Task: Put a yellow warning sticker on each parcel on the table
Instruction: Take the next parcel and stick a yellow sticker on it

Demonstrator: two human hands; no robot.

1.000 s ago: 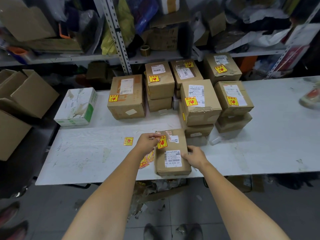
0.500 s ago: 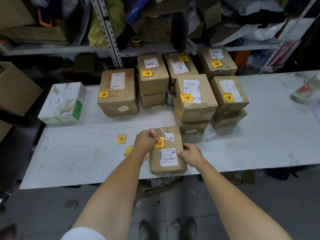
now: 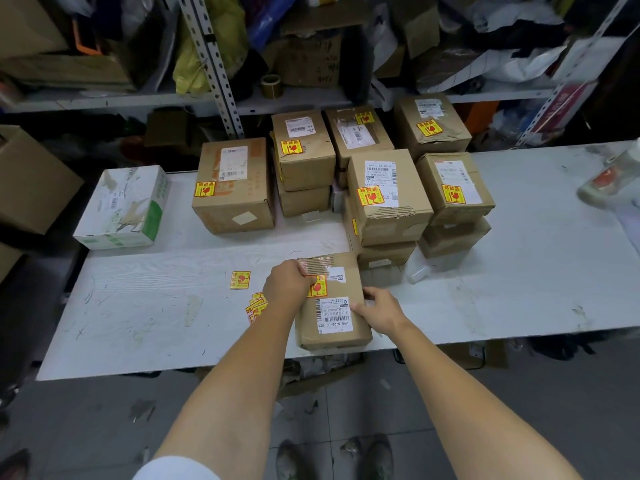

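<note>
A small brown parcel [image 3: 337,327] lies at the table's front edge, with a white shipping label and a yellow warning sticker [image 3: 318,288] on its top. My left hand [image 3: 288,287] rests on the parcel's upper left, fingertips pressing the sticker's left part. My right hand [image 3: 377,308] holds the parcel's right side, thumb on the label. Behind it stand several stacked parcels bearing yellow stickers, among them a large one [image 3: 235,202] and a taller stack [image 3: 388,216]. One loose sticker [image 3: 240,280] and a small pile of stickers [image 3: 256,306] lie on the table left of my hand.
A white and green box [image 3: 121,209] sits at the white table's [image 3: 156,320] back left. A blurred bottle [image 3: 613,178] is at the right edge. Cluttered metal shelves [image 3: 221,98] run behind the table, and cardboard boxes [image 3: 31,181] stand to the left.
The view has shifted, so everything sits further left and lower. Both hands stay on the front parcel, and my left fingers keep pressing the sticker.
</note>
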